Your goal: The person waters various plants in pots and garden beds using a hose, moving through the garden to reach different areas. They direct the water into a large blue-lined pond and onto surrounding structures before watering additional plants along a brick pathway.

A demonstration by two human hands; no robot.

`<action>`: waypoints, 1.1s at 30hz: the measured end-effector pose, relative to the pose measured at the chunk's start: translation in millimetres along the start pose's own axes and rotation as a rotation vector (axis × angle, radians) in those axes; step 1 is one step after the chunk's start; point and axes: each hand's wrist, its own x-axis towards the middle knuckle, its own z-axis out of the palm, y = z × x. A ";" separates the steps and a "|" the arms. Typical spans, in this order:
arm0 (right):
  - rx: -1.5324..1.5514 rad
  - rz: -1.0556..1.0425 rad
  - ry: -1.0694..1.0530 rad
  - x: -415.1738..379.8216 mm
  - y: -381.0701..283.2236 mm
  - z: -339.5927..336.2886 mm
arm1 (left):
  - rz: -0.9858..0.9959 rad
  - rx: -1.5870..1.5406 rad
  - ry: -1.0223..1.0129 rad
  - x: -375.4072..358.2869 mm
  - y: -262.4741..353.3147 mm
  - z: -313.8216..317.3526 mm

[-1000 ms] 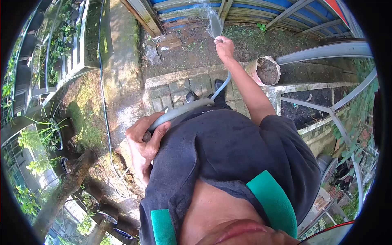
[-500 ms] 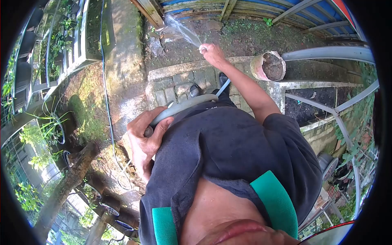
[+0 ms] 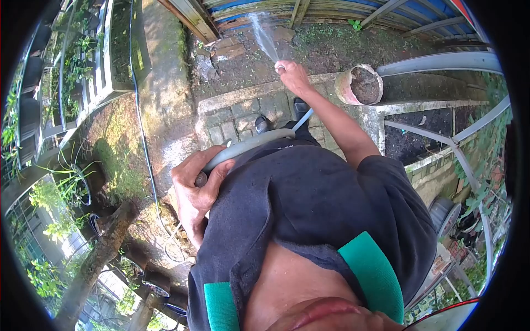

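My right hand [image 3: 293, 77] is stretched forward and closed around the end of a hose, with a whitish tip showing at the thumb. A spray of water [image 3: 264, 37] leaves it toward the foot of the fence. At my waist, my left hand [image 3: 197, 185] is wrapped around a thick grey-green hose [image 3: 248, 144] that curves across the front of my dark shirt. A paler length of hose [image 3: 303, 119] hangs down near my shoes [image 3: 261, 124]. Between the waist and my right hand, the hose's course is hidden.
A weathered bucket [image 3: 360, 86] of soil stands to the right, beside a metal beam [image 3: 441, 63]. A slatted fence [image 3: 254, 12] runs ahead. A thin hose [image 3: 141, 118] lies along the mossy path [image 3: 163, 83] at left. Potted plants [image 3: 83, 185] and a tree trunk [image 3: 96, 259] line the left.
The water spray has swung to the right and points more straight ahead. My right hand has shifted slightly right. My left hand keeps its hold on the hose.
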 end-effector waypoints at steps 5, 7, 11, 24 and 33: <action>0.007 0.154 0.127 14.5 11.3 -2.3 | 0.008 0.002 -0.024 9.3 12.0 6.0; 0.020 0.203 0.139 17.2 19.2 -10.9 | 0.002 0.019 -0.036 11.8 16.7 7.2; 0.039 0.066 -0.085 14.2 17.7 -21.0 | 0.005 0.009 -0.016 16.9 19.8 15.2; -0.062 0.315 0.153 27.9 102.0 -85.8 | -0.026 0.013 -0.007 35.6 62.5 55.2; -0.037 0.504 0.492 21.8 191.6 -156.0 | -0.009 -0.027 -0.072 66.2 96.7 93.0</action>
